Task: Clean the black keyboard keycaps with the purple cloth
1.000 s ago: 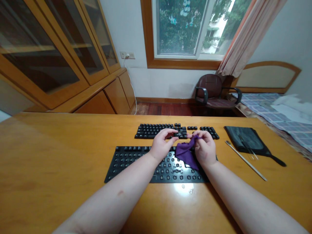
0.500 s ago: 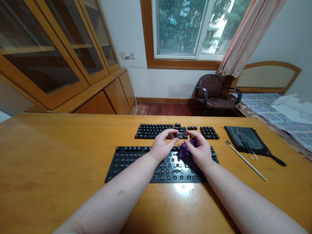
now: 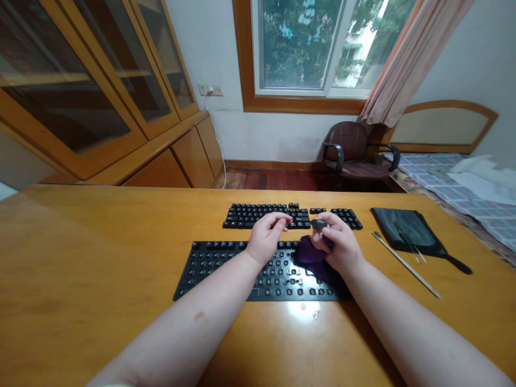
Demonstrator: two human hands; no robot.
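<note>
Between the thumb and fingers of my right hand (image 3: pixel 341 242) is a dark keycap (image 3: pixel 318 224), tilted and raised above the desk. A purple cloth (image 3: pixel 309 255) is also gripped in that hand and hangs down over the keyboard base. My left hand (image 3: pixel 266 236) hovers to the left, fingers curled in towards the thumb, with nothing visible in them. Under both hands lies the black keyboard base (image 3: pixel 226 266), most of its switches bare and a row of caps along its top edge. Behind it, loose keycaps (image 3: pixel 258 216) stand in keyboard order, partly hidden by my hands.
To the right lie a black pouch (image 3: pixel 407 231) with a thin wire tool (image 3: pixel 411 244) on it and a long pale brush (image 3: pixel 407 264). Past the wooden desk (image 3: pixel 100 258) stand an office chair (image 3: pixel 350 150), a bed (image 3: pixel 463 177) and a glass-door cabinet (image 3: pixel 100 80).
My hands have moved apart. The keycap that was between both hands is now in my right hand alone, shifted right and turned. The cloth has moved slightly with that hand.
</note>
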